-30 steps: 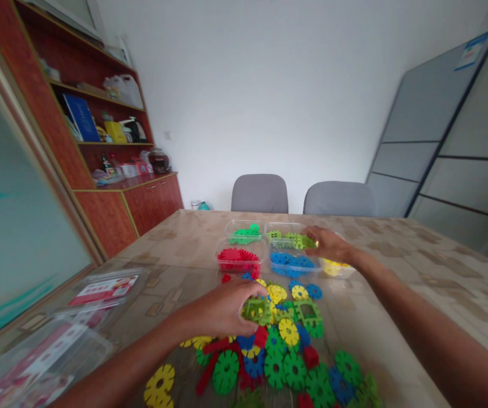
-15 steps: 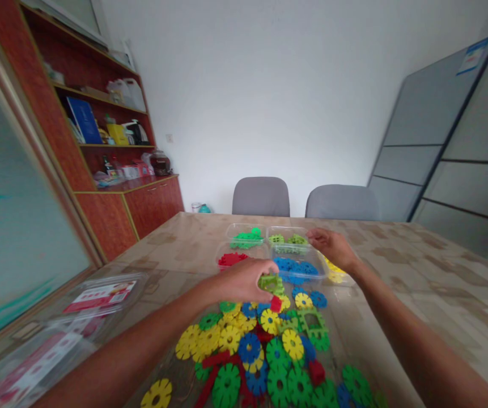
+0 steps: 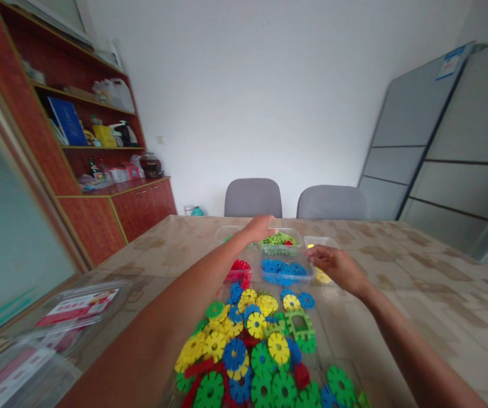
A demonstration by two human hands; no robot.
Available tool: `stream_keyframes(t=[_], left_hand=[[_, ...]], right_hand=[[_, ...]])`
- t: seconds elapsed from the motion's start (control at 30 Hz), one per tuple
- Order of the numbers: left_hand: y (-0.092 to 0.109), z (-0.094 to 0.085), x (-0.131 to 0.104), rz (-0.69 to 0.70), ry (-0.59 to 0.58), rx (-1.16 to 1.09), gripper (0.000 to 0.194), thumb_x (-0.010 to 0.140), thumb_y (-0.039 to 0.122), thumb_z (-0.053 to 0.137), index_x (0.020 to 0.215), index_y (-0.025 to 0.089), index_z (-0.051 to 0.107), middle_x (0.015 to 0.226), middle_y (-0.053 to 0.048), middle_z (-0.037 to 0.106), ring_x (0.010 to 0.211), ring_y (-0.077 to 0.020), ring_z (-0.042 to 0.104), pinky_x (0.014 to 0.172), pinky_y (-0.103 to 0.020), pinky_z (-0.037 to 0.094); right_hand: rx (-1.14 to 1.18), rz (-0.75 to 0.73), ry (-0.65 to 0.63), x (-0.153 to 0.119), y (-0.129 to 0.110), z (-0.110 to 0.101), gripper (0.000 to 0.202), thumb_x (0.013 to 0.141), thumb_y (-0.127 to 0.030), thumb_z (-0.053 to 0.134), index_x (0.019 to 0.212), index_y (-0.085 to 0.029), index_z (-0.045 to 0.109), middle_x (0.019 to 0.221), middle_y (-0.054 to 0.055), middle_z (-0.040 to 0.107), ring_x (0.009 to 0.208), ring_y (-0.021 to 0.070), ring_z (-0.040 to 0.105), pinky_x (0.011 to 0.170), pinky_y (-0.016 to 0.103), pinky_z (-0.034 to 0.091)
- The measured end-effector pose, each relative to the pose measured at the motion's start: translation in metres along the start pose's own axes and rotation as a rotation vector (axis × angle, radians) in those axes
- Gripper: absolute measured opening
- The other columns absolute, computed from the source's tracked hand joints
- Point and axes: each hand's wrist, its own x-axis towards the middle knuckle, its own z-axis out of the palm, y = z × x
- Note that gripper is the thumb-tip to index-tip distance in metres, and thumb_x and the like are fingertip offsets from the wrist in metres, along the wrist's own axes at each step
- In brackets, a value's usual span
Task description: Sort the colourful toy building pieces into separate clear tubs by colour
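My left hand (image 3: 259,228) is stretched over the rear box of light green plastic pieces (image 3: 278,238), its fingers apart at the left rim. A small red piece (image 3: 288,243) lies among those green pieces. Beside the right edge of the box of blue notched discs (image 3: 284,267) is my right hand (image 3: 331,262), its fingers curled together. Whether anything sits between them is hidden. Nearer to me lies a mixed pile of notched discs, with yellow discs (image 3: 215,344), green discs (image 3: 284,390), blue discs (image 3: 234,354) and a square light green frame (image 3: 299,323).
A clear box of red pieces (image 3: 240,265) stands left of the blue one. Yellow pieces are in a box (image 3: 323,242) at the right, partly behind my right hand. Clear lids with labels (image 3: 80,306) lie at the left. Two grey chairs (image 3: 253,197) stand beyond the table.
My left hand has moved forward from the pile to the rear box and let go of the light green and red pieces. My right hand has come back slightly toward me.
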Motion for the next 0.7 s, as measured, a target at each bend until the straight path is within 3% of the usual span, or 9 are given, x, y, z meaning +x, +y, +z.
stream_keyframes(t=[0.13,0.23,0.37,0.43,0.53,0.7], left_hand=[[-0.017,0.001,-0.032,-0.028,0.004,0.049,0.029,0.094,0.03,0.057,0.119,0.015,0.056,0.119,-0.009,0.058,0.1,-0.0229,0.06,0.084,-0.043,0.052],[-0.026,-0.006,-0.059,-0.042,0.027,0.058,0.017,0.09,0.021,0.059,0.105,0.016,0.063,0.109,-0.007,0.065,0.1,-0.0218,0.061,0.091,-0.041,0.049],[-0.021,-0.013,-0.093,-0.017,0.082,0.012,0.02,0.083,0.011,0.054,0.096,0.019,0.067,0.106,-0.004,0.07,0.104,-0.0202,0.061,0.097,-0.034,0.044],[-0.014,-0.014,-0.108,0.006,0.101,-0.017,0.021,0.082,0.012,0.053,0.096,0.019,0.068,0.109,-0.004,0.07,0.107,-0.0202,0.061,0.097,-0.033,0.044],[-0.008,-0.014,-0.126,0.032,0.119,-0.05,0.02,0.082,0.015,0.052,0.092,0.019,0.069,0.111,-0.004,0.069,0.107,-0.0198,0.061,0.097,-0.032,0.043],[-0.011,-0.018,-0.144,0.048,0.138,-0.088,0.02,0.085,0.019,0.051,0.092,0.018,0.07,0.107,-0.007,0.07,0.104,-0.0195,0.062,0.095,-0.031,0.044]], right_hand=[[-0.073,0.005,-0.016,-0.002,-0.007,0.002,0.025,0.084,-0.035,0.048,0.091,-0.019,0.067,0.082,0.005,0.073,0.075,0.0211,0.068,0.067,0.03,0.053],[-0.178,0.028,-0.029,0.007,-0.013,0.004,0.022,0.087,-0.028,0.047,0.092,-0.02,0.068,0.084,0.004,0.073,0.077,0.0207,0.068,0.068,0.029,0.052],[-0.376,0.084,-0.083,0.046,-0.021,0.002,0.021,0.091,-0.018,0.048,0.096,-0.019,0.068,0.098,0.006,0.072,0.093,0.0216,0.066,0.082,0.032,0.049],[-0.476,0.122,-0.15,0.07,-0.025,0.003,0.017,0.094,-0.024,0.052,0.101,-0.017,0.066,0.106,0.007,0.068,0.099,0.0218,0.062,0.087,0.039,0.048],[-0.589,0.181,-0.268,0.1,-0.032,0.01,0.027,0.093,-0.033,0.057,0.114,-0.016,0.059,0.116,0.008,0.061,0.1,0.0223,0.061,0.086,0.045,0.05],[-0.671,0.254,-0.415,0.118,-0.041,0.026,0.029,0.094,-0.033,0.056,0.118,-0.017,0.057,0.121,0.008,0.059,0.102,0.0228,0.06,0.086,0.044,0.051]])
